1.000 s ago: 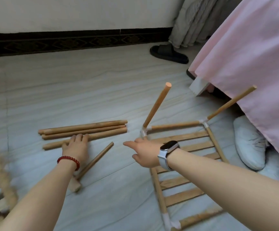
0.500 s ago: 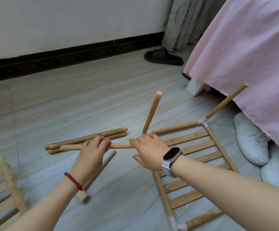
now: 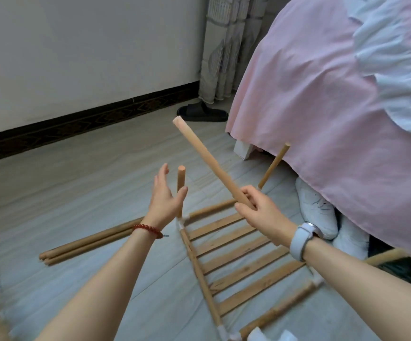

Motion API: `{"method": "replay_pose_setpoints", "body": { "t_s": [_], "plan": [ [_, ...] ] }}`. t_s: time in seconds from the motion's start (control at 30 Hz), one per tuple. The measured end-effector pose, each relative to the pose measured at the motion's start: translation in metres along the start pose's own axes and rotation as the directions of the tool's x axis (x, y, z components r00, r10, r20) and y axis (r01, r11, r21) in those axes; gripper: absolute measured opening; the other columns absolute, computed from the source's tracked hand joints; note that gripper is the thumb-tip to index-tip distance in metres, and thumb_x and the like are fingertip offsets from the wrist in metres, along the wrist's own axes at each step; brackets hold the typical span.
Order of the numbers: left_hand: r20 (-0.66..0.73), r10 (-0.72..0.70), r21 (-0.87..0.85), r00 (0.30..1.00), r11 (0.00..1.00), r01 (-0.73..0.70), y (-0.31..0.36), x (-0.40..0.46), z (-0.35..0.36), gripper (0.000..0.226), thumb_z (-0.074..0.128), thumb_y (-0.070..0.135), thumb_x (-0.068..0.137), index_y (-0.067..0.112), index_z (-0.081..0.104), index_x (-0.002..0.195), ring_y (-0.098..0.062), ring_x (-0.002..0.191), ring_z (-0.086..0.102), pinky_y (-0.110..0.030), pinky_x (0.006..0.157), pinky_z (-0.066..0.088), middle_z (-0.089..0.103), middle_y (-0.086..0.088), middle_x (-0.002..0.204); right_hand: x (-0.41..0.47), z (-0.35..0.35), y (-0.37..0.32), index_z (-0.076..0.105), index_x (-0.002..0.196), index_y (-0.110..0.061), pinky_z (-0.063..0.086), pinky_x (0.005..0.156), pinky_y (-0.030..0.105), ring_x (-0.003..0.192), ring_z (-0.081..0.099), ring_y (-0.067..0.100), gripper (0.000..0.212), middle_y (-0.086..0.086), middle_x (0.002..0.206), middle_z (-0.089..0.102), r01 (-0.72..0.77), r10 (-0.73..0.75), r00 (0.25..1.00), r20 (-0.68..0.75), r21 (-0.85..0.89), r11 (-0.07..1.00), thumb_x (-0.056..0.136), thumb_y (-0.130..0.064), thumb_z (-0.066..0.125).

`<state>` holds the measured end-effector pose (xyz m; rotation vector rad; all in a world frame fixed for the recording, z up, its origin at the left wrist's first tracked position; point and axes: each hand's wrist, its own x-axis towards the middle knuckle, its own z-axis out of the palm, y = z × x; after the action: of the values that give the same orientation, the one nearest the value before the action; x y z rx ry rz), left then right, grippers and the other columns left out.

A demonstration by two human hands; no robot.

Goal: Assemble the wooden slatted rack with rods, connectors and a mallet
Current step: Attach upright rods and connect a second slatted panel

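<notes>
One slatted panel (image 3: pixel 236 252) lies flat on the floor in the lower centre of the frame, with white connectors (image 3: pixel 181 221) at its corners. Two upright rods already stand from its far corners: one (image 3: pixel 180 183) at centre, just behind your left hand (image 3: pixel 166 196), and another (image 3: pixel 273 167) leaning toward the pink bedspread (image 3: pixel 322 119) at right. Your right hand (image 3: pixel 258 209) has its fingers curled round the lower end of a loose rod (image 3: pixel 205 156), which points up and left toward the middle of the frame. Your left hand is spread, fingers straight, holding nothing, close to the centre upright. A bundle of spare rods (image 3: pixel 88 241) lies on the floor at lower left. No mallet is visible. By my reading, the rack is only partly built: the near corners have no uprights, and the held rod and the spares remain to be fitted.
</notes>
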<state>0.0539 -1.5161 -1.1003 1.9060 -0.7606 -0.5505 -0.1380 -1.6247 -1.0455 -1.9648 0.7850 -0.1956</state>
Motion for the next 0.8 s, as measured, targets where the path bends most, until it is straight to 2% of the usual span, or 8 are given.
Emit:
{"method": "replay_pose_setpoints", "body": {
  "t_s": [0.07, 0.13, 0.27, 0.33, 0.4, 0.57, 0.7, 0.8],
  "plan": [
    [0.145, 0.046, 0.052, 0.988, 0.997, -0.054, 0.006, 0.013, 0.013, 0.054, 0.048, 0.017, 0.098, 0.011, 0.024, 0.146, -0.018, 0.131, 0.034, -0.031, 0.108, 0.029, 0.036, -0.005, 0.143, -0.004, -0.008, 0.001, 0.053, 0.096, -0.024, 0.032, 0.05, 0.028, 0.05, 0.037, 0.01, 0.014, -0.001, 0.064, 0.044, -0.049, 0.05, 0.999, -0.002, 0.146, 0.988, 0.094, -0.011, 0.05],
    [0.052, 0.064, 0.076, 0.997, 0.995, -0.068, 0.008, 0.023, 0.017, 0.024, 0.041, 0.013, 0.1, 0.013, 0.047, 0.123, -0.019, 0.105, 0.05, -0.031, 0.089, 0.039, 0.054, -0.004, 0.117, -0.01, -0.014, 0.0, 0.053, 0.098, -0.022, 0.031, 0.047, 0.027, 0.046, 0.037, 0.01, 0.019, 0.0, 0.061, 0.044, -0.077, 0.074, 0.997, 0.021, 0.232, 0.97, 0.093, -0.004, 0.049],
    [-0.078, 0.087, 0.142, 0.993, 0.987, -0.075, -0.002, 0.008, 0.018, 0.011, 0.041, 0.014, 0.1, 0.018, 0.051, 0.097, -0.019, 0.084, 0.054, -0.04, 0.079, 0.046, 0.06, -0.004, 0.091, -0.025, -0.025, -0.003, 0.049, 0.119, -0.016, 0.041, 0.05, 0.021, 0.049, 0.048, 0.008, 0.031, 0.001, 0.068, 0.052, -0.097, 0.085, 0.994, 0.073, 0.192, 0.977, 0.092, 0.0, 0.048],
    [-0.138, 0.089, 0.177, 0.986, 0.982, -0.064, -0.001, -0.019, 0.021, 0.011, 0.042, 0.013, 0.099, 0.018, 0.051, 0.096, -0.018, 0.08, 0.052, -0.04, 0.073, 0.045, 0.058, -0.002, 0.088, -0.033, -0.033, -0.006, 0.048, 0.122, -0.019, 0.044, 0.055, 0.023, 0.055, 0.05, 0.01, 0.032, -0.001, 0.072, 0.053, -0.073, 0.064, 0.996, 0.068, 0.134, 0.988, 0.094, -0.004, 0.048],
    [-0.185, 0.083, 0.202, 0.979, 0.978, -0.045, 0.003, -0.05, 0.023, 0.01, 0.044, 0.011, 0.098, 0.017, 0.052, 0.098, -0.017, 0.08, 0.052, -0.032, 0.068, 0.041, 0.056, 0.0, 0.089, -0.043, -0.038, -0.008, 0.046, 0.122, -0.024, 0.045, 0.058, 0.021, 0.059, 0.051, 0.007, 0.031, -0.003, 0.078, 0.053, -0.033, 0.03, 0.997, 0.076, 0.046, 0.998, 0.095, -0.008, 0.048],
    [-0.163, 0.007, 0.167, 0.987, 0.986, 0.021, 0.01, -0.118, 0.024, 0.01, 0.047, 0.013, 0.097, 0.021, 0.051, 0.091, -0.009, 0.086, 0.054, -0.024, 0.07, 0.037, 0.061, 0.005, 0.092, -0.082, -0.05, -0.014, 0.053, 0.126, -0.021, 0.037, 0.066, 0.008, 0.07, 0.048, -0.01, 0.031, -0.023, 0.082, 0.048, 0.117, -0.062, 0.983, 0.173, -0.329, 0.937, 0.096, -0.021, 0.052],
    [-0.043, -0.054, 0.227, 0.998, 0.972, 0.062, 0.02, -0.164, 0.02, 0.006, 0.056, 0.017, 0.093, 0.021, 0.057, 0.089, -0.008, 0.084, 0.059, -0.015, 0.06, 0.038, 0.063, 0.01, 0.082, -0.125, -0.06, -0.016, 0.06, 0.111, -0.02, 0.032, 0.059, 0.014, 0.069, 0.044, 0.0, 0.019, -0.018, 0.079, 0.049, 0.149, -0.008, 0.967, 0.254, -0.541, 0.828, 0.095, -0.026, 0.051],
    [0.001, -0.025, 0.287, 1.0, 0.958, 0.024, 0.03, -0.192, 0.014, 0.012, 0.057, 0.022, 0.092, 0.017, 0.065, 0.085, -0.01, 0.082, 0.059, -0.024, 0.065, 0.043, 0.062, 0.01, 0.079, -0.155, -0.068, -0.013, 0.058, 0.098, -0.023, 0.034, 0.06, 0.018, 0.075, 0.047, 0.01, 0.007, -0.015, 0.077, 0.05, 0.134, 0.014, 0.969, 0.246, -0.572, 0.809, 0.094, -0.025, 0.052]
  ]
}}
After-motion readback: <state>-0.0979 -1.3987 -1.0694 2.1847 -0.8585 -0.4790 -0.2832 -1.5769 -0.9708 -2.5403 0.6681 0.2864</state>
